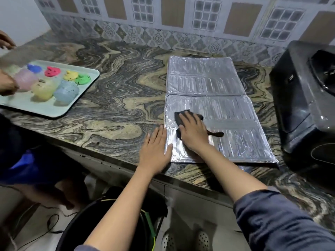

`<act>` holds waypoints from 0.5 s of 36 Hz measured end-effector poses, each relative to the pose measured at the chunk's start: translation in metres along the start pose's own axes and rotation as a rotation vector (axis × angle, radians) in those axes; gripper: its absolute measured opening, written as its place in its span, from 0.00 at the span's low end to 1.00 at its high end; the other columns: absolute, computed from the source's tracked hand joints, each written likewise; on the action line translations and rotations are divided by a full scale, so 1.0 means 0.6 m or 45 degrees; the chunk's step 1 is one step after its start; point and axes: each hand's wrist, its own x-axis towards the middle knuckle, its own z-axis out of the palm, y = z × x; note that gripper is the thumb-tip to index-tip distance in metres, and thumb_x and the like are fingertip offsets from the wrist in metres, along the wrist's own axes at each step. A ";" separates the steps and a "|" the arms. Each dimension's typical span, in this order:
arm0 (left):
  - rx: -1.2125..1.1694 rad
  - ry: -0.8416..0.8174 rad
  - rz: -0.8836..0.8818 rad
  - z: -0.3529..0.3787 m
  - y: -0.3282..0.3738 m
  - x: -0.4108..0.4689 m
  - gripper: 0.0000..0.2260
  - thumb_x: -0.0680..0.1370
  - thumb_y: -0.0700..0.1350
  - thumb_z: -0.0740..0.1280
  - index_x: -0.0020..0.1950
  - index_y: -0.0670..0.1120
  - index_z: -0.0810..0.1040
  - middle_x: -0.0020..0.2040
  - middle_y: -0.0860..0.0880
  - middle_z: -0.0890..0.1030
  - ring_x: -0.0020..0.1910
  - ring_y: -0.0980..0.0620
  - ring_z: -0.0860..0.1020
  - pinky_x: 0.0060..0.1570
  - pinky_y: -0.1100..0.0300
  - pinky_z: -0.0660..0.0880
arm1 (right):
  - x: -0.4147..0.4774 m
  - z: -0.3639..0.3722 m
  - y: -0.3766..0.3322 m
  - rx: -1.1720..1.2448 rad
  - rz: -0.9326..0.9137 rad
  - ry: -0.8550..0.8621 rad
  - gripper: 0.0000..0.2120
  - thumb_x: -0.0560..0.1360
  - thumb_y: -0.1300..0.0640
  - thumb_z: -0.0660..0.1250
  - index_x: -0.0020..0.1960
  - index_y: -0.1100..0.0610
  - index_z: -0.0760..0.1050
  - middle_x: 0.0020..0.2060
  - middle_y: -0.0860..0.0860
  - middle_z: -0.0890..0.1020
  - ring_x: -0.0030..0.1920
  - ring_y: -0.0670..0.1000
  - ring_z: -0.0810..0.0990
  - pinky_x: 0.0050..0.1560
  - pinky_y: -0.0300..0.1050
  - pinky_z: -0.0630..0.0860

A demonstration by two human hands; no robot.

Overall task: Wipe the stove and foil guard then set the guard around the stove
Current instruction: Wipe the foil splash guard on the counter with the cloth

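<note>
Foil guard (208, 78): lies unfolded and flat on the marbled surface (112, 98), just left of the black stove (299, 98).
Right hand (194, 133): palm down, fingers straight and spread, pressing a black cloth (215, 134) onto the guard's near panel.
Left hand (155, 151): flat with fingers straight, resting on the surface at the guard's left edge, thumb touching the foil.

Foil guard (208, 84): silver, embossed w/ rows of oblong ribs, laid flat & unfolded on the marbled counter (117, 98). Two panels are seen, joined at a crease, w/ the near edge by the counter front. A dark cloth (188, 122) is spread on the near panel. Stove (304, 98): glossy black, set just right of the guard, partly cut off at the edge.
</note>
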 end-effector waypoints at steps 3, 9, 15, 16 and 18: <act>-0.021 0.008 -0.006 0.000 0.001 -0.002 0.27 0.81 0.54 0.46 0.77 0.48 0.41 0.78 0.51 0.42 0.76 0.55 0.40 0.75 0.56 0.39 | 0.005 -0.004 0.009 -0.092 -0.263 -0.121 0.22 0.81 0.49 0.50 0.75 0.47 0.55 0.76 0.45 0.56 0.76 0.52 0.51 0.75 0.52 0.51; -0.008 -0.001 -0.024 -0.001 0.004 -0.003 0.27 0.81 0.54 0.45 0.77 0.47 0.41 0.78 0.51 0.41 0.76 0.55 0.40 0.75 0.56 0.39 | -0.016 -0.043 0.058 -0.188 -0.533 -0.282 0.22 0.81 0.52 0.52 0.75 0.49 0.56 0.75 0.45 0.57 0.76 0.50 0.51 0.76 0.47 0.49; 0.015 -0.026 -0.029 -0.003 0.006 -0.004 0.26 0.81 0.54 0.44 0.76 0.47 0.40 0.77 0.50 0.40 0.76 0.55 0.39 0.75 0.55 0.38 | -0.066 -0.082 0.142 -0.149 -0.326 -0.253 0.22 0.81 0.51 0.51 0.75 0.48 0.56 0.75 0.44 0.55 0.76 0.48 0.50 0.75 0.48 0.51; 0.018 -0.027 -0.029 -0.003 0.006 -0.005 0.26 0.81 0.54 0.44 0.76 0.47 0.40 0.77 0.50 0.39 0.76 0.54 0.39 0.75 0.55 0.38 | -0.074 -0.088 0.156 -0.143 -0.258 -0.237 0.22 0.81 0.51 0.50 0.74 0.47 0.55 0.75 0.43 0.55 0.76 0.48 0.50 0.75 0.49 0.52; 0.022 -0.031 -0.027 -0.002 0.006 -0.005 0.27 0.81 0.54 0.44 0.76 0.47 0.39 0.77 0.50 0.39 0.76 0.54 0.39 0.75 0.55 0.38 | -0.091 -0.097 0.180 -0.130 -0.105 -0.178 0.21 0.81 0.50 0.50 0.74 0.47 0.56 0.75 0.43 0.55 0.76 0.48 0.51 0.75 0.49 0.53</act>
